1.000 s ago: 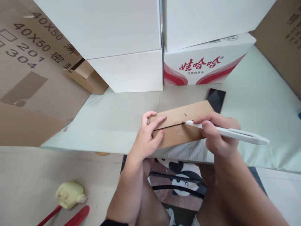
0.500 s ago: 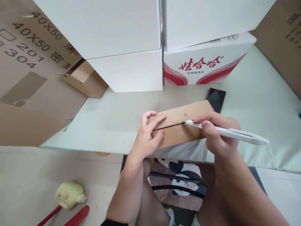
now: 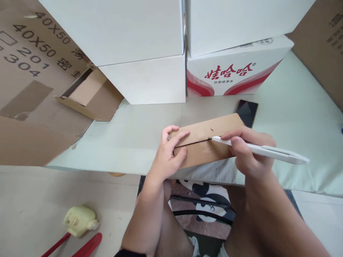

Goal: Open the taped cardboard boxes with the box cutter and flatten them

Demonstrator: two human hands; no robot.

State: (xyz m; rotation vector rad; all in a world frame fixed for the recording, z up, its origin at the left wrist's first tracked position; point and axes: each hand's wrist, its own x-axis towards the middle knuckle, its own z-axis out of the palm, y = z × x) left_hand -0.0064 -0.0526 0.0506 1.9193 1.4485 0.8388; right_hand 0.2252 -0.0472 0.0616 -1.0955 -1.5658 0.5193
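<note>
A small flat cardboard box [image 3: 207, 132] lies on the pale green surface [image 3: 134, 135] near its front edge. My left hand [image 3: 168, 153] grips the box's left end, with fingers curled over the top and thumb on the front face. My right hand [image 3: 246, 151] is closed around a long white cutter [image 3: 268, 151]. The cutter's tip rests on the seam that runs along the middle of the box top.
White cartons [image 3: 144, 53] are stacked behind, one with red print [image 3: 233, 75]. A large brown carton [image 3: 34, 89] stands at left, a small open cardboard box [image 3: 88, 94] beside it. A black phone [image 3: 248, 110] lies behind the flat box. On the floor sit a yellow bottle [image 3: 79, 221] and red handles [image 3: 88, 246].
The small open cardboard box at left has tipped and slid further out to the left and forward. My hands and the cutter have hardly moved.
</note>
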